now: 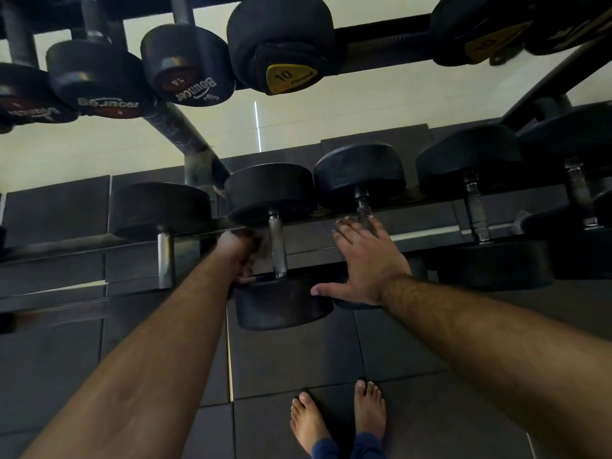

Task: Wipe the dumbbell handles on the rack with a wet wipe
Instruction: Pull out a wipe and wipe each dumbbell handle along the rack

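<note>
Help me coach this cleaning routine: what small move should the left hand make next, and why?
Probably slide the left hand rightward onto the knurled steel dumbbell handle and wrap it. That hand sits blurred just beside the bar, seemingly not around it, while the open right hand lies over the neighbouring dumbbell. No wipe is clearly visible.

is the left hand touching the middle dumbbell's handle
Cannot tell. In the head view the left hand sits right beside the silver handle, but it is blurred and dark, so neither contact nor gap shows.

A gym: two-tier rack point(381, 38) loaded with black dumbbells point(271, 193), dark rubber floor tiles point(291, 359) underfoot
</note>
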Tool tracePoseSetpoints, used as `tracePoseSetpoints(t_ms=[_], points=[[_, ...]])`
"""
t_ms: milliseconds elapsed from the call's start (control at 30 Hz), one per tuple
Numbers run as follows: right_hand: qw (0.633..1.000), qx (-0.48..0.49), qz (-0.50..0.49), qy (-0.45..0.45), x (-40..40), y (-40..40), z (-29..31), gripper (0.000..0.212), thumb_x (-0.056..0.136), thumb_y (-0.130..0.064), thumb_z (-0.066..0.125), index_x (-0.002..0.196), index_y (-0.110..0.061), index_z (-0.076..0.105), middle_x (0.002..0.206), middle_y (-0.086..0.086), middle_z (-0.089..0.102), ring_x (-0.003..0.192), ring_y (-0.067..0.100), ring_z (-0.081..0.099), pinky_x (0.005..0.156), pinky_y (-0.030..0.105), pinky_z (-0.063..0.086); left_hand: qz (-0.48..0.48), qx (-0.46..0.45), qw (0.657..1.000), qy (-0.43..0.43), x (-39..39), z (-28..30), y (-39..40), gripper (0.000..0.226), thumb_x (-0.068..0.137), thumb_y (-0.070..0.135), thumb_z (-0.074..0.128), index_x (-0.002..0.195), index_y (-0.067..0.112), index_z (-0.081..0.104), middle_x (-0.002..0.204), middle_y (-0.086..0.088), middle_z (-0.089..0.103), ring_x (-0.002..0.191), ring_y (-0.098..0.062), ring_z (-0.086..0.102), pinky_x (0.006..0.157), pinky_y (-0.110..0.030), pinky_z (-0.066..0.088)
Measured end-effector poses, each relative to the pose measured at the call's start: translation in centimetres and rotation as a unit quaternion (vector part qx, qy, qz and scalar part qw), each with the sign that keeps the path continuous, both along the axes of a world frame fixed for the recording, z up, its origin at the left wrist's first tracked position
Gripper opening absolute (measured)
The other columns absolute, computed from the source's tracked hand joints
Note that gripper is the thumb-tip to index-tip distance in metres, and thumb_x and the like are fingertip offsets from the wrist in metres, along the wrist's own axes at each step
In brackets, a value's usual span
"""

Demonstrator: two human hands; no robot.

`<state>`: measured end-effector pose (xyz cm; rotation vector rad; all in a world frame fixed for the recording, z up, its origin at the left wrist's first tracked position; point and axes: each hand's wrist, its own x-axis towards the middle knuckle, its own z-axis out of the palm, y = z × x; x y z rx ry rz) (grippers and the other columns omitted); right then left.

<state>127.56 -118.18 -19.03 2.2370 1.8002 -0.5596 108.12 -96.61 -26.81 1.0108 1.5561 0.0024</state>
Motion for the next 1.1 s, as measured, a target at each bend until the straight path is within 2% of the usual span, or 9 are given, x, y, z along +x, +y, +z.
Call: tracePoseSetpoints(t_ms=[100, 300, 433, 500, 667, 800, 867, 1000, 1100], points=[[1.0, 0.0, 0.0, 0.001, 0.0, 0.0, -0.1, 0.144, 0.067, -0.113, 0.01, 0.168, -0.012, 0.029, 0.178, 0.006, 0.021, 0.165, 0.022, 0.011, 0.133, 0.056, 0.003, 0.104, -0.054, 0.985, -0.128, 1.9, 0.0, -0.4, 0.02, 0.102, 0.002, 0.053, 0.094, 0.011, 0.068, 0.082, -0.011, 0.068, 0.066, -0.019, 0.063, 0.052, -0.029, 0.055], [1.0, -0.002, 0.007, 0.008, 0.2, 0.0, -0.1, 0.144, 0.067, -0.112, 0.007, 0.17, -0.013, 0.023, 0.179, 0.005, 0.015, 0.166, 0.022, 0.007, 0.133, 0.055, 0.001, -0.158, -0.107, 0.982, -0.005, -1.0, -0.2, -0.7, 0.015, 0.097, 0.001, 0.058, 0.091, 0.007, 0.07, 0.083, -0.019, 0.068, 0.06, -0.023, 0.067, 0.055, -0.031, 0.056], [1.0, -0.008, 0.011, 0.01, 0.3, 0.0, 0.0, 0.144, 0.067, -0.113, 0.006, 0.17, -0.013, 0.023, 0.18, 0.005, 0.014, 0.166, 0.022, 0.007, 0.133, 0.055, 0.001, 0.011, -0.033, 0.994, -0.101, -0.1, -0.4, 0.8, 0.019, 0.092, -0.001, 0.056, 0.091, 0.013, 0.069, 0.08, -0.013, 0.067, 0.069, -0.023, 0.06, 0.058, -0.033, 0.051], [1.0, -0.007, 0.01, 0.008, 0.2, 0.0, 0.1, 0.144, 0.067, -0.112, 0.005, 0.17, -0.013, 0.023, 0.18, 0.005, 0.014, 0.166, 0.022, 0.007, 0.133, 0.055, 0.001, 0.009, -0.061, 0.986, -0.155, 1.1, -0.1, -0.1, 0.027, 0.097, -0.006, 0.048, 0.093, 0.011, 0.069, 0.079, -0.008, 0.07, 0.072, -0.02, 0.065, 0.056, -0.028, 0.056], [1.0, -0.013, 0.011, 0.013, 0.2, 0.0, 0.2, 0.144, 0.067, -0.112, 0.005, 0.17, -0.013, 0.022, 0.18, 0.005, 0.013, 0.166, 0.022, 0.005, 0.133, 0.054, -0.001, -0.296, -0.092, 0.95, -0.023, -1.3, -0.1, -0.6, 0.033, 0.094, -0.012, 0.053, 0.087, 0.013, 0.074, 0.081, -0.012, 0.07, 0.061, -0.016, 0.065, 0.05, -0.023, 0.051], [1.0, -0.014, 0.016, 0.009, 0.3, 0.0, 0.1, 0.147, 0.064, -0.112, -0.001, 0.17, -0.013, 0.022, 0.18, 0.005, 0.013, 0.166, 0.022, 0.006, 0.133, 0.054, -0.001, -0.176, 0.069, 0.982, 0.013, -0.3, 0.2, 0.2, 0.034, 0.091, -0.009, 0.056, 0.079, 0.02, 0.07, 0.079, -0.011, 0.066, 0.063, -0.02, 0.059, 0.051, -0.025, 0.045], [1.0, -0.014, 0.016, 0.009, 0.2, 0.0, 0.1, 0.148, 0.063, -0.112, -0.003, 0.17, -0.013, 0.022, 0.18, 0.005, 0.013, 0.166, 0.022, 0.006, 0.133, 0.054, 0.0, -0.118, 0.04, 0.992, -0.032, 0.7, 0.6, -0.8, 0.03, 0.094, -0.012, 0.051, 0.088, 0.014, 0.067, 0.074, -0.008, 0.067, 0.064, -0.02, 0.063, 0.048, -0.024, 0.051], [1.0, -0.013, 0.015, 0.008, 0.2, -0.1, 0.2, 0.145, 0.067, -0.112, 0.003, 0.17, -0.012, 0.022, 0.18, 0.005, 0.013, 0.166, 0.022, 0.006, 0.133, 0.054, 0.001, -0.313, -0.054, 0.948, -0.024, 0.0, 0.7, -2.2, 0.027, 0.092, -0.006, 0.059, 0.096, 0.013, 0.078, 0.091, -0.011, 0.079, 0.082, -0.026, 0.076, 0.076, -0.037, 0.062], [1.0, -0.008, 0.017, 0.008, 0.2, 0.0, 0.1, 0.147, 0.064, -0.112, -0.001, 0.17, -0.012, 0.024, 0.179, 0.005, 0.015, 0.166, 0.022, 0.008, 0.133, 0.054, 0.002, -0.334, 0.003, 0.942, 0.038, -0.8, 0.5, -0.7, 0.029, 0.09, -0.007, 0.063, 0.075, 0.016, 0.073, 0.071, -0.007, 0.071, 0.058, -0.016, 0.063, 0.054, -0.025, 0.048]])
